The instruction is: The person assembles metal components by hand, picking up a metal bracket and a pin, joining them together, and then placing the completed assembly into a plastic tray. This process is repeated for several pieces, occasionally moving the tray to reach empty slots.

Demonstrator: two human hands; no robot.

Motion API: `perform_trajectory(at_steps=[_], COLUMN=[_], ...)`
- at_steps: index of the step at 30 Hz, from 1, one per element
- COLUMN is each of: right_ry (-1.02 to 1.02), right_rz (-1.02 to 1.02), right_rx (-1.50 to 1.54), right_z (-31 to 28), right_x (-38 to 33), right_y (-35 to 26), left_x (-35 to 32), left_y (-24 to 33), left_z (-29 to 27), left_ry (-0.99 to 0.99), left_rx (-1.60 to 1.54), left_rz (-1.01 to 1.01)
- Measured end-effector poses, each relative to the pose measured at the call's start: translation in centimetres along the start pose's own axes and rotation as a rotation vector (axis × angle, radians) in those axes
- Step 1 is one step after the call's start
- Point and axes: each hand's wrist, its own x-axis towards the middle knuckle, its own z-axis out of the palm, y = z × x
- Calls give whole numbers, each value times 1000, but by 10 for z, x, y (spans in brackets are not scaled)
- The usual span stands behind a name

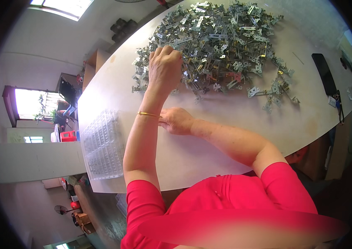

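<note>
A large heap of small metal hinge-like brackets [221,45], silver with some brass-coloured parts, covers the far middle of the table. My left hand [165,68] is at the left edge of this heap, its fingers curled down among the brackets; the fingertips are hidden, so what they grip does not show. Closer to me, my right hand [178,121] is low over the table beside my left forearm, fingers drawn together. Its fingertips are partly covered by that forearm, and anything in them is hidden. A gold bangle circles my left wrist.
A clear plastic tray with rows of small compartments [103,145] lies at the table's left. On the right are a black phone [324,74] and a cord with a tag [338,103]. Some brackets [273,93] spread from the heap's right side. The pale table [226,153] has a curved-looking edge.
</note>
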Motion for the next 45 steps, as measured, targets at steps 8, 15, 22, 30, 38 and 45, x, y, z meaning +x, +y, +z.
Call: perform_trajectory(at_steps=[8,15,22,30,38,45], right_ry=[1,5,-10,-30,-11,16], right_rz=[21,14,20,21,14,-21], right_rx=[37,46,35,10,18,-29], right_z=[-5,-2,-4,-8,-12,-9], right_x=[-1,0,0,0,2,2], right_y=[-3,-1,-3,-5,-10,-5], left_x=[19,17,15,13,30,41], left_y=[0,-7,-9,-9,13,25], left_z=[0,11,11,5,6,31], left_ry=[-238,-288,-332,-370,-181,-346], left_rx=[142,110,107,79,7,76], left_rz=[27,-3,-34,-48,51,113])
